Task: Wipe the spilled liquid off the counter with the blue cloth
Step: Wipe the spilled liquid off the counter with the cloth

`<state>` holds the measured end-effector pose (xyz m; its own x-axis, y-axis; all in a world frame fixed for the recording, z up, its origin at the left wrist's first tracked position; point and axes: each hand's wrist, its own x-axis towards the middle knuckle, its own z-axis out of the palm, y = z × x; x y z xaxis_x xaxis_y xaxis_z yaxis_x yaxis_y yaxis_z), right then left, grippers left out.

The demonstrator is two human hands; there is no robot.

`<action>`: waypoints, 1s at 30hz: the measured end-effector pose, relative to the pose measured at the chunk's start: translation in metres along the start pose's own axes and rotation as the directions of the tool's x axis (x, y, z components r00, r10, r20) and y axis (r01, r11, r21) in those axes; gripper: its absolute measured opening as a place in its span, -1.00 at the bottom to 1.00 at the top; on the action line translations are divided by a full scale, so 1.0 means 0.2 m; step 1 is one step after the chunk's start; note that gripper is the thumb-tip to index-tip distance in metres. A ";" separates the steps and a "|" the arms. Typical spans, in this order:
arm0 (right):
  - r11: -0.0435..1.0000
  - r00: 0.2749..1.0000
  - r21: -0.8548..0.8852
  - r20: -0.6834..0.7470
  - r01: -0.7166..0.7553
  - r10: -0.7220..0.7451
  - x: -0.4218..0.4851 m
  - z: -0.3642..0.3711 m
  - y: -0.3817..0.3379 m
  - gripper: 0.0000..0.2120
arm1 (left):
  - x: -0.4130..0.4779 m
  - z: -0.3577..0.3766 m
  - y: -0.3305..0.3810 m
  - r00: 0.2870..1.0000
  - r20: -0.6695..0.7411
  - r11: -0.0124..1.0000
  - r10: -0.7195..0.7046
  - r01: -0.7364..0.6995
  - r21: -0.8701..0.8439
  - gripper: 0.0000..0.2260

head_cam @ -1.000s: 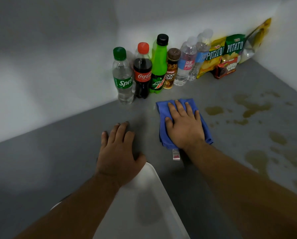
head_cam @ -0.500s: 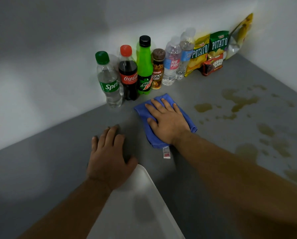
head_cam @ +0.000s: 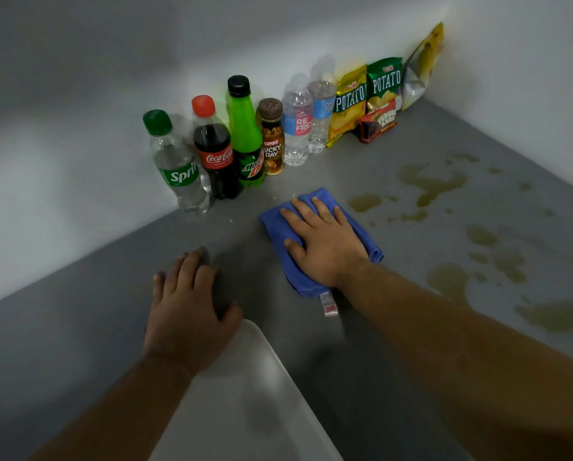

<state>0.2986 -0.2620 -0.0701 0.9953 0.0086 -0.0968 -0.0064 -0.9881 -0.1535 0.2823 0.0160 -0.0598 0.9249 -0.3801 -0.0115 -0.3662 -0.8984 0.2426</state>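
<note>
The right hand [head_cam: 325,242] is pressing flat on the cloth [head_cam: 315,241], fingers [head_cam: 298,216] spread wide over it and not gripping it; the palm is pinning the folded blue fabric to the grey desk [head_cam: 79,327]. The cloth is lying near the middle of the desk, just in front of the row of bottles [head_cam: 242,131], with its white tag [head_cam: 328,304] sticking out at the near edge. The left hand [head_cam: 188,311] is resting open on the desk beside a white tray [head_cam: 245,394], fingers loosely apart, holding nothing and seemingly bracing.

The wiping step looks to be in hand, but most of the job is remaining: the spill [head_cam: 431,184] is lying in yellowish puddles and drops to the right of the cloth, apart from it, stretching toward the far corner and along the right side. The patch under the cloth is looking dry.

The next move is probably calling for a sweep rightward into the nearest puddle [head_cam: 365,201], keeping the palm pressed down so the cloth is sliding with the hand and not bunching, and staying clear of the bottles and snack bags [head_cam: 383,83].
</note>
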 end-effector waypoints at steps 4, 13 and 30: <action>0.999 0.999 0.002 -0.006 0.046 -0.046 -0.15 0.03 -0.02 -0.37 | 0.00 0.00 0.01 1.000 -0.019 1.000 0.011 -0.011 0.004 -0.36; 1.000 1.000 0.025 -0.016 -0.005 0.006 -0.37 0.00 0.26 -0.39 | -0.02 -0.05 0.05 0.999 0.039 0.999 -0.003 0.002 0.034 -0.36; 1.000 1.000 0.019 0.005 0.018 -0.018 -0.53 0.00 0.27 -0.41 | -0.23 0.09 0.54 0.989 -0.064 0.984 0.135 -0.141 -0.112 -0.51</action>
<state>0.1918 -0.3161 -0.0689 0.9947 0.0272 -0.0988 0.0096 -0.9847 -0.1738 0.1982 -0.0674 -0.0511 0.8717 -0.4829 0.0834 -0.4795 -0.8054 0.3484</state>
